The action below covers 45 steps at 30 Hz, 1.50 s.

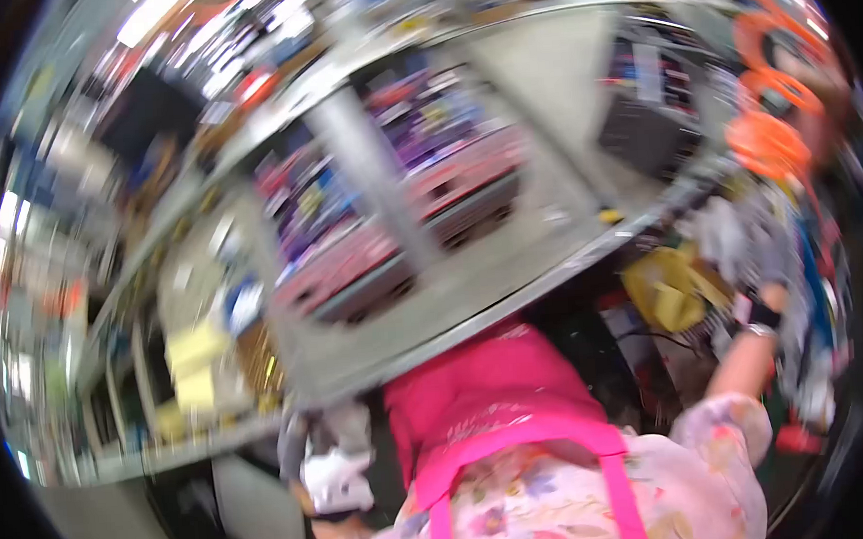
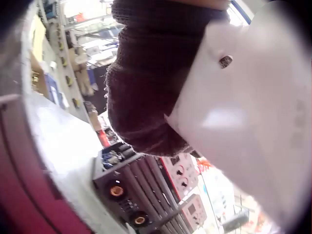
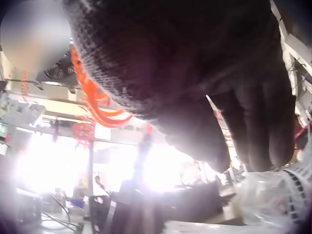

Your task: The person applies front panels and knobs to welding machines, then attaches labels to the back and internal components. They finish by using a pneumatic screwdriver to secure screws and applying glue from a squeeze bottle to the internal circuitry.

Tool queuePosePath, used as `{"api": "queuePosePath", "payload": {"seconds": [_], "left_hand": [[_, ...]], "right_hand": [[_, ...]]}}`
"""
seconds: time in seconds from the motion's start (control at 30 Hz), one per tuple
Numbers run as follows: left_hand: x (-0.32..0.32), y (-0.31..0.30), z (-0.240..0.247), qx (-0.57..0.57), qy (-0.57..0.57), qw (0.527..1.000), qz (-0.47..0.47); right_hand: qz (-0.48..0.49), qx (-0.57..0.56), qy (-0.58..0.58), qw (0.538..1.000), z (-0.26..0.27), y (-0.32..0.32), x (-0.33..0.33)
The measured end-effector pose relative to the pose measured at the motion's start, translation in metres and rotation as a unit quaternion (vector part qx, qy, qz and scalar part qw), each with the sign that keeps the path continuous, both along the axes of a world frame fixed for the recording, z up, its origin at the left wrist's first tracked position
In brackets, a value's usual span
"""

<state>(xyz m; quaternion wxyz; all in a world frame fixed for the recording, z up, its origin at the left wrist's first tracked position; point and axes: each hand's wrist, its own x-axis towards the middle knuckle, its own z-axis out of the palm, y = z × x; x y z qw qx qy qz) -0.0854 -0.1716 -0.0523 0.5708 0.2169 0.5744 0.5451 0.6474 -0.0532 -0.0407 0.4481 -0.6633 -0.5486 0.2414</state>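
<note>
My left hand, in a dark knit glove, holds a white plastic bag with a small round hole in it. The bag covers much of the glove in the left wrist view, hiding the fingertips. My gloved right hand reaches out to the far right among white and clear plastic. In the right wrist view its fingers point down, fairly straight and apart from the thumb. Their tips are right at a clear plastic bag.
On the grey workbench stand pink-fronted units with purple insides. Further right is a dark box. Orange coiled hoses hang above the right hand. Yellow bins line the left. A yellow container sits below the bench edge.
</note>
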Motion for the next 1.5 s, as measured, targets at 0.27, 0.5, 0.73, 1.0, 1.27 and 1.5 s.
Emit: {"api": "queuePosePath", "payload": {"seconds": [0.27,0.5,0.73,1.0,1.27,1.5], "left_hand": [[-0.043,-0.071,-0.083,-0.007,-0.277,0.917,0.287],[-0.112,-0.098,-0.257,0.002,-0.345,0.880,0.327],[-0.133,-0.080,-0.300,-0.077,-0.131,0.751,0.642],[-0.123,-0.109,-0.246,-0.004,-0.236,0.819,0.523],[-0.089,-0.096,-0.180,-0.458,0.388,0.783,-0.163],[-0.074,-0.094,-0.146,-0.418,0.490,0.708,-0.288]], "right_hand": [[-0.046,-0.218,-0.292,0.930,-0.051,-0.003,0.119],[-0.102,-0.288,-0.371,0.877,-0.042,-0.008,0.138],[-0.121,-0.313,-0.432,0.837,-0.041,0.006,0.128],[-0.125,-0.337,-0.473,0.804,-0.052,0.019,0.111],[-0.120,-0.351,-0.488,0.790,-0.054,0.026,0.108],[-0.117,-0.368,-0.511,0.768,-0.053,0.031,0.102]]}}
